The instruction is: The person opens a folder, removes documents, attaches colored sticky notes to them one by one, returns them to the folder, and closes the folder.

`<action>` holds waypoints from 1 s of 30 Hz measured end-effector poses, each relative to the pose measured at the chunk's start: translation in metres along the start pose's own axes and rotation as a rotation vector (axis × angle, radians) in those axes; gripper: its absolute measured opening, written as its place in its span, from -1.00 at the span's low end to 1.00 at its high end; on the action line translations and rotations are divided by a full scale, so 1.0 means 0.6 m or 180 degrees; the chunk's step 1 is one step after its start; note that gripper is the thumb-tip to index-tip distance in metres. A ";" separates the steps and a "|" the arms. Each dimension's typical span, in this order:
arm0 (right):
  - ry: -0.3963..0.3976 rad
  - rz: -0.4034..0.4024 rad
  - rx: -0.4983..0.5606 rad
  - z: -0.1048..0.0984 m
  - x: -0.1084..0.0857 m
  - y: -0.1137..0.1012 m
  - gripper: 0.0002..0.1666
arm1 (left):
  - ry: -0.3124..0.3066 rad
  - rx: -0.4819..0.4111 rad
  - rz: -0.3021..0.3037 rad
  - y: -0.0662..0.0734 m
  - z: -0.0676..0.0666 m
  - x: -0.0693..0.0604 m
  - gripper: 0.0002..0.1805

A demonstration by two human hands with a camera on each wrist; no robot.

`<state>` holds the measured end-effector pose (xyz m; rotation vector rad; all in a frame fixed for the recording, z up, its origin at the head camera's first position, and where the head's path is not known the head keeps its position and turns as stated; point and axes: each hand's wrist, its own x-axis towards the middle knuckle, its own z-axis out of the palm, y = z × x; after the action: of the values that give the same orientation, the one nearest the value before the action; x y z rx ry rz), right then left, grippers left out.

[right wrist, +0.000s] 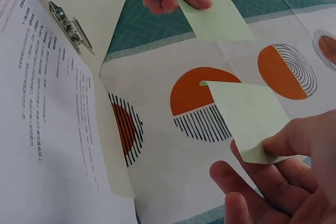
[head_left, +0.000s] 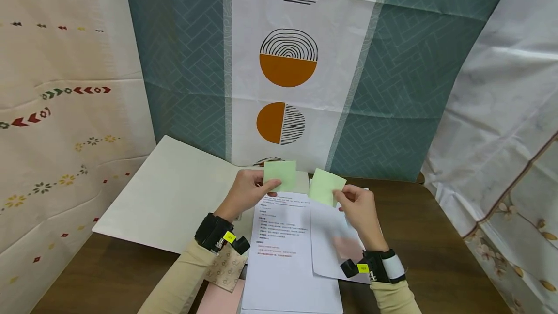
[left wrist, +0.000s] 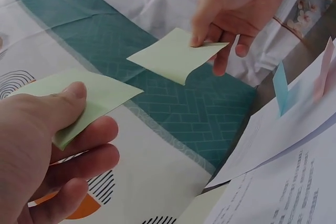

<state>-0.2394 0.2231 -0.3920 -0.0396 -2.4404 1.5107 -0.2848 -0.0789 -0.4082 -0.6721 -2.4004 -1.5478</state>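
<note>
The hands are raised side by side above the papers, each pinching one sheet. The left hand (head_left: 249,192) pinches a green note (head_left: 283,172) between thumb and index finger, with the other fingers loosely curled below it. The right hand (head_left: 358,206) pinches a second green note (head_left: 323,185) at its near corner, thumb on top and fingers beneath. The two notes are apart, both between the hands and clear of the papers below.

Directly below and between the hands lies a printed sheet (head_left: 282,236). Under the right hand lies a white sheet (head_left: 324,246); a pink tab (left wrist: 324,72) and a blue tab (left wrist: 281,87) stand up from it. Left of and under the left hand, a pale folder cover (head_left: 174,197) lies opened out; a metal clip (right wrist: 71,29) is fitted inside the folder. Nearer the wearer than the left hand are a patterned booklet (head_left: 225,268) and a pink item (head_left: 221,297). The brown worktop (head_left: 423,241) extends right of the right hand.
</note>
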 end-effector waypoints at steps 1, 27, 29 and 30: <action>0.0010 0.0006 -0.0001 0.000 0.000 0.000 -0.77 | -0.0043 -0.0004 -0.0011 -0.001 -0.005 -0.002 -0.76; 0.0040 -0.0030 0.0024 -0.003 0.003 0.001 -0.77 | -0.2394 0.0088 -0.0557 -0.044 -0.150 -0.081 -0.79; 0.0041 -0.0020 0.0024 -0.004 0.002 0.002 -0.77 | -0.2525 -0.0025 -0.0574 -0.044 -0.156 -0.084 -0.81; 0.0042 -0.0016 0.0023 -0.005 0.002 0.003 -0.77 | -0.2592 -0.0072 -0.0578 -0.045 -0.157 -0.085 -0.81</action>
<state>-0.2398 0.2265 -0.3919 -0.0417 -2.4228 1.5124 -0.2598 -0.1865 -0.4106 -1.3287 -3.0768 -1.5692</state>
